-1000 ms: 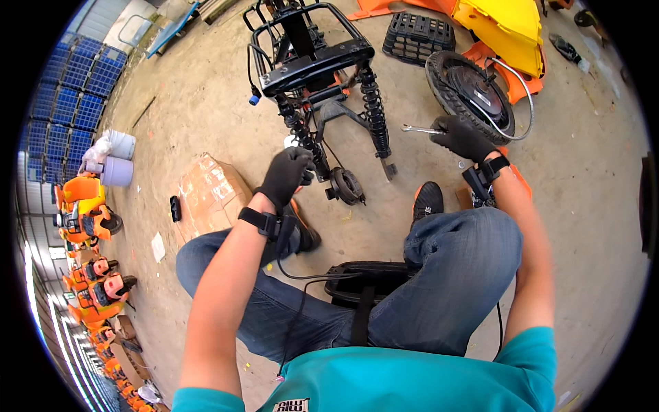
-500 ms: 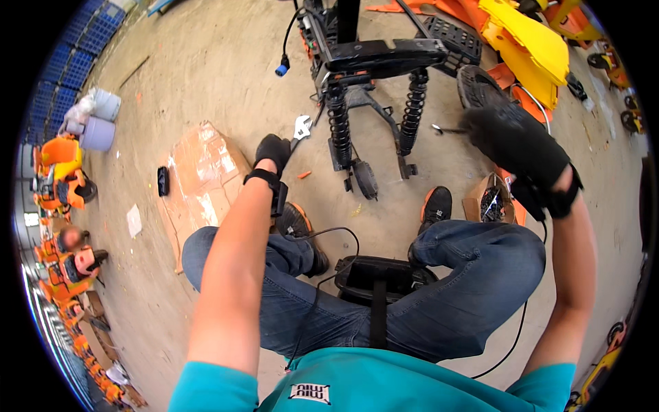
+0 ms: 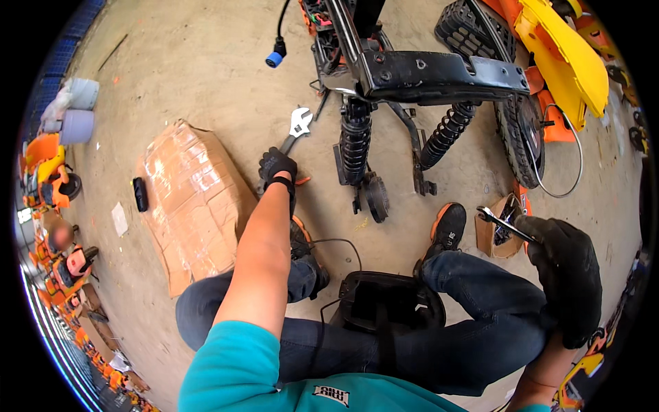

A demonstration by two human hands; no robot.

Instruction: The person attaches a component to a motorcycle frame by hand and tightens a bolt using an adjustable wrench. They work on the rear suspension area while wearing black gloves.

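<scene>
My gloved left hand (image 3: 277,165) grips a silver adjustable wrench (image 3: 301,122), its head pointing away from me beside the left leg of a black metal frame (image 3: 439,79). My gloved right hand (image 3: 566,275) holds an open-end wrench (image 3: 504,224) low at the right, above my knee, its tip over a small cardboard box of dark parts (image 3: 489,240). The frame carries two coil shock absorbers (image 3: 355,147) at its near end. A round black part (image 3: 377,199) sits at the bottom between them. A blue-tipped cable (image 3: 274,58) hangs off the frame's left side.
Flattened cardboard (image 3: 185,199) lies to my left. A wheel with a cable (image 3: 515,144), a black crate (image 3: 460,24) and a yellow panel (image 3: 563,55) are at the right. Buckets (image 3: 77,123) and orange scooters (image 3: 48,172) line the left edge. A black bag (image 3: 371,302) is between my legs.
My right hand has come down and back toward me with its wrench. My left hand has turned, showing the adjustable wrench's head. The frame appears larger and further right as my view shifts.
</scene>
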